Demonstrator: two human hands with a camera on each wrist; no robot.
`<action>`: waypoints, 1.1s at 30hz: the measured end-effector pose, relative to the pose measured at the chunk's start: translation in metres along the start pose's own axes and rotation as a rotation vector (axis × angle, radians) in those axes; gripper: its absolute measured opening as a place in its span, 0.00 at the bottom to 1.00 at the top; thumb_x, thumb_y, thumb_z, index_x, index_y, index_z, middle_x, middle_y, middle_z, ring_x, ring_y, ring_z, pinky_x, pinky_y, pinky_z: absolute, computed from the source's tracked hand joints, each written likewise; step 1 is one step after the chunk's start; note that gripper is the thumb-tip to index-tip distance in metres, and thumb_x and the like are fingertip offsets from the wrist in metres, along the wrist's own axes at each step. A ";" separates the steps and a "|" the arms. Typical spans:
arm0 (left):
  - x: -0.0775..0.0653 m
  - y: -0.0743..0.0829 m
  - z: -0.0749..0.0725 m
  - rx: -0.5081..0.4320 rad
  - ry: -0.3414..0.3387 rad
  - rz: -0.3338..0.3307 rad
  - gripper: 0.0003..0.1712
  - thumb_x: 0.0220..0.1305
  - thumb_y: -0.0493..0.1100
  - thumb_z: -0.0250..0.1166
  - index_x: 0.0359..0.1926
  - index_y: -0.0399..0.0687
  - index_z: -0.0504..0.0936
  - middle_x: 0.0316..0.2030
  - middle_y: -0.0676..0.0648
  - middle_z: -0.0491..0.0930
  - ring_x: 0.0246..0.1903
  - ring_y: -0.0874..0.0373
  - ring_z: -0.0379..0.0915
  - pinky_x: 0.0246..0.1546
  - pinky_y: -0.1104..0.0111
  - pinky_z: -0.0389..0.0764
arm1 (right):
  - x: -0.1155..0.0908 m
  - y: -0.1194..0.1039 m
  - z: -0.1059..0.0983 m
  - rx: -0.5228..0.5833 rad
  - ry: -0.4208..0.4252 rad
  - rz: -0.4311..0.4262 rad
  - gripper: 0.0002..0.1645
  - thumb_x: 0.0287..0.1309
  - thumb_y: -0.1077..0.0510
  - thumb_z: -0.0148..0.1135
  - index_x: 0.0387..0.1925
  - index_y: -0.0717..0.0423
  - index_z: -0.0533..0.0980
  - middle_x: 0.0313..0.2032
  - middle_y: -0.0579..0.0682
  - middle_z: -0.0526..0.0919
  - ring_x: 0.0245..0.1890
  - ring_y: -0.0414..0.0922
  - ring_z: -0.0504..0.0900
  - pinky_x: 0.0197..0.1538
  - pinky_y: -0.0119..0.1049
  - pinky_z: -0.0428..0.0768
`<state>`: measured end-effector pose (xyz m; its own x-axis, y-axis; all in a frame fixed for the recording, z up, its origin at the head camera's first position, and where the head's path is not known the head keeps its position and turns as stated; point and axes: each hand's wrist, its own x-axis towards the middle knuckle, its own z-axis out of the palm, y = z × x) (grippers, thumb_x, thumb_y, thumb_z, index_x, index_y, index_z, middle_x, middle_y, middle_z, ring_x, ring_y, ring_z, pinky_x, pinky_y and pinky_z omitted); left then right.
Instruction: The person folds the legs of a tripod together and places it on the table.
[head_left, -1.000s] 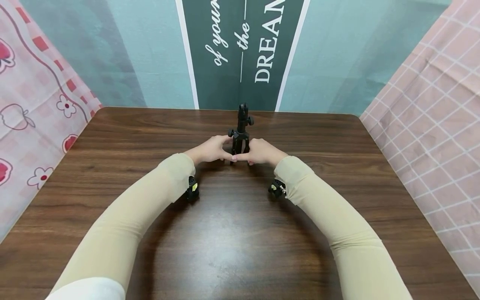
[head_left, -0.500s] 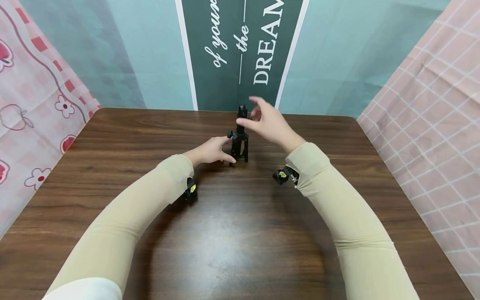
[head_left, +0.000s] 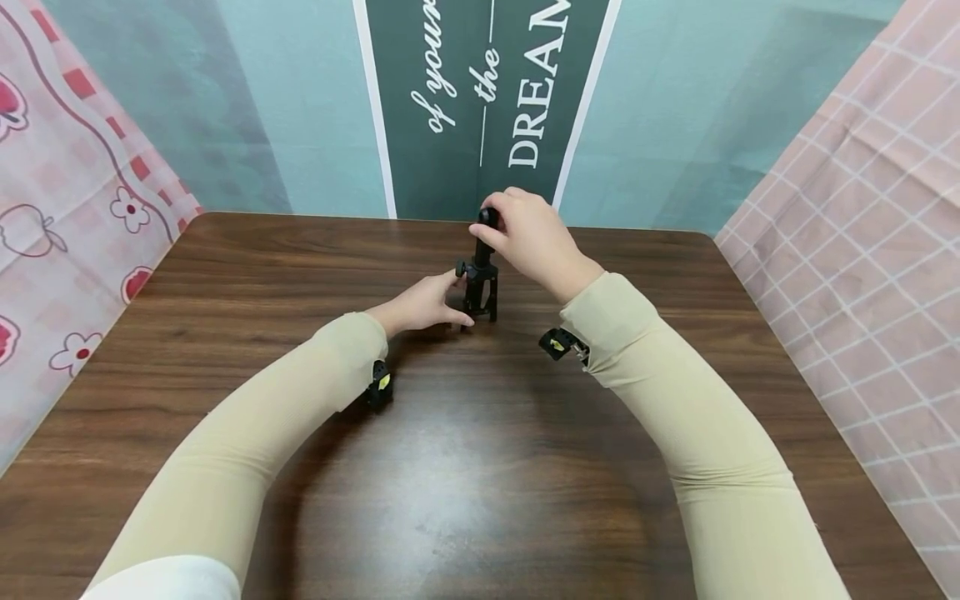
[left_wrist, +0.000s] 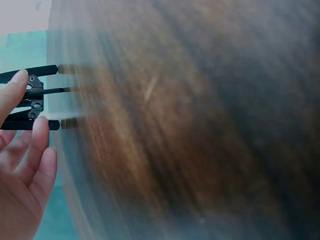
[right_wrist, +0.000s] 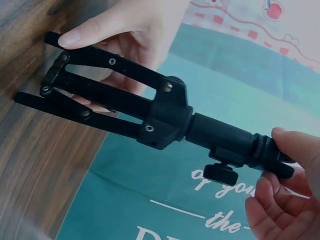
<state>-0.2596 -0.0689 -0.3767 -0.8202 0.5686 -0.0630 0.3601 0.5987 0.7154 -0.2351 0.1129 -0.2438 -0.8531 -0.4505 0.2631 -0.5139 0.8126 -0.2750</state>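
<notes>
A small black tripod stands upright near the far edge of the table, its legs folded close to the centre column. Low down, my left hand grips the legs from the left, and in the right wrist view its thumb presses along one leg. Up at the tripod's head, my right hand pinches the top between thumb and fingers. The right wrist view also shows a side knob on the column just below those fingers. Leg tips and hinged braces appear in the left wrist view.
The brown wood-grain table stretches under both arms. Behind its far edge hangs a teal cloth with white lettering. Pink patterned cloths flank the table left and right. A small black camera sits at the left wrist, another at the right.
My right hand has left the tripod's legs, risen, and taken hold of its head. The left hand keeps its grip low on the legs, and the tripod stays in place.
</notes>
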 end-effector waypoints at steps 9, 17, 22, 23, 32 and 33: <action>-0.004 -0.001 -0.008 -0.020 -0.004 0.022 0.39 0.58 0.47 0.68 0.66 0.43 0.59 0.61 0.42 0.65 0.47 0.51 0.73 0.47 0.58 0.73 | -0.005 0.014 -0.010 0.039 0.026 0.033 0.21 0.62 0.49 0.58 0.47 0.61 0.77 0.34 0.54 0.78 0.31 0.47 0.74 0.37 0.40 0.72; -0.014 -0.005 -0.014 0.039 0.111 0.087 0.16 0.62 0.45 0.63 0.44 0.43 0.69 0.57 0.43 0.72 0.29 0.54 0.70 0.35 0.63 0.70 | -0.006 0.032 -0.011 0.177 0.044 0.187 0.19 0.62 0.46 0.58 0.43 0.58 0.79 0.30 0.53 0.80 0.29 0.47 0.73 0.32 0.38 0.69; -0.018 -0.005 -0.017 0.139 0.169 0.147 0.07 0.64 0.43 0.61 0.34 0.45 0.73 0.52 0.46 0.77 0.32 0.59 0.74 0.30 0.66 0.70 | -0.006 0.049 -0.008 0.250 0.030 0.254 0.22 0.62 0.45 0.57 0.44 0.59 0.79 0.33 0.55 0.82 0.32 0.46 0.78 0.32 0.37 0.70; -0.018 -0.005 -0.018 0.154 0.180 0.153 0.06 0.64 0.43 0.61 0.34 0.45 0.74 0.51 0.46 0.78 0.34 0.59 0.75 0.32 0.66 0.72 | -0.006 0.052 -0.007 0.263 0.026 0.264 0.23 0.62 0.44 0.57 0.44 0.59 0.79 0.33 0.56 0.83 0.33 0.46 0.79 0.32 0.37 0.70; -0.018 -0.007 -0.030 0.299 0.249 0.162 0.06 0.64 0.40 0.61 0.39 0.43 0.79 0.39 0.46 0.82 0.37 0.56 0.78 0.37 0.61 0.76 | -0.011 0.069 0.004 0.446 -0.020 0.361 0.22 0.63 0.46 0.56 0.43 0.61 0.78 0.38 0.58 0.82 0.33 0.44 0.81 0.38 0.34 0.78; -0.018 -0.007 -0.031 0.310 0.246 0.167 0.05 0.64 0.40 0.61 0.39 0.43 0.79 0.38 0.45 0.82 0.36 0.56 0.78 0.37 0.61 0.76 | -0.012 0.071 0.005 0.466 -0.025 0.371 0.21 0.63 0.46 0.56 0.43 0.62 0.77 0.38 0.58 0.81 0.33 0.44 0.81 0.39 0.34 0.78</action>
<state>-0.2608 -0.1006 -0.3590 -0.8075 0.5428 0.2309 0.5826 0.6727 0.4562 -0.2620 0.1735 -0.2712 -0.9822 -0.1808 0.0512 -0.1614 0.6719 -0.7228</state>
